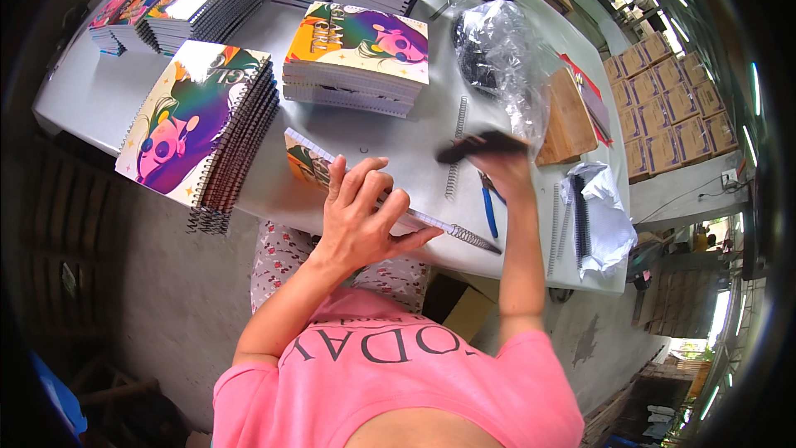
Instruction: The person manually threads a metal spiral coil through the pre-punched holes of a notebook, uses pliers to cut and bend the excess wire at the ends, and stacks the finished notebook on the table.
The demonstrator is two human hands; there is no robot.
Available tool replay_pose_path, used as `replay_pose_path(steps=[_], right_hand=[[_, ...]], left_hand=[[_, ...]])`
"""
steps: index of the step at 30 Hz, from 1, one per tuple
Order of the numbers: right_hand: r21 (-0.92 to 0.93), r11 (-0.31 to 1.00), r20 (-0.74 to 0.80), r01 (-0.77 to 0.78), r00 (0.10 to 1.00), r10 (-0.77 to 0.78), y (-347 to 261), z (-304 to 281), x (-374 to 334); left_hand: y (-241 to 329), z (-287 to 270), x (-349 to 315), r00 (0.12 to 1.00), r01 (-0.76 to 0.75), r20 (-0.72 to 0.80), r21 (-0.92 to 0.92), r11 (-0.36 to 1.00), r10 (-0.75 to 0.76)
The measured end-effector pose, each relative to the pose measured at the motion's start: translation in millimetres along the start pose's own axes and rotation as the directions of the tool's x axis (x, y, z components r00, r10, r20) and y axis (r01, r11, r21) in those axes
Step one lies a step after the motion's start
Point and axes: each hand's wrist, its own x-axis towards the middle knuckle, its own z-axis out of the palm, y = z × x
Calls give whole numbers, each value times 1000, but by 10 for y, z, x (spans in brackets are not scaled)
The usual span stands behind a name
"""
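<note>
My left hand [361,211] is closed on a notebook [307,168], tilted up on its edge at the table's near side. Its fingers wrap over the page edge, and the colourful cover shows in part. A wire spiral coil [474,237] sticks out from the notebook's right end. My right hand [507,168] is raised over the table to the right, smeared by motion. Something dark and blurred [477,147] covers or lies at its fingers; I cannot tell whether it is held or worn. Blue-handled pliers [489,207] lie just below that hand.
Stacked spiral notebooks [356,54] stand ahead, with another stack [195,129] at the left edge and more behind. A loose coil [460,120] lies mid-table. To the right are clear plastic wrap [502,50], a wooden block [566,116], black coils [578,216] and crumpled paper [608,224].
</note>
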Motion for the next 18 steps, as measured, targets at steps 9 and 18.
replay_pose_path(steps=[9, 18], right_hand=[[598, 741, 260, 306, 800, -541, -261, 288, -273], [-258, 939, 334, 228, 933, -135, -466, 324, -200]], left_hand=[[-1, 10, 12, 1000, 0, 24, -27, 1000, 1], [-38, -20, 44, 997, -18, 70, -61, 998, 22]])
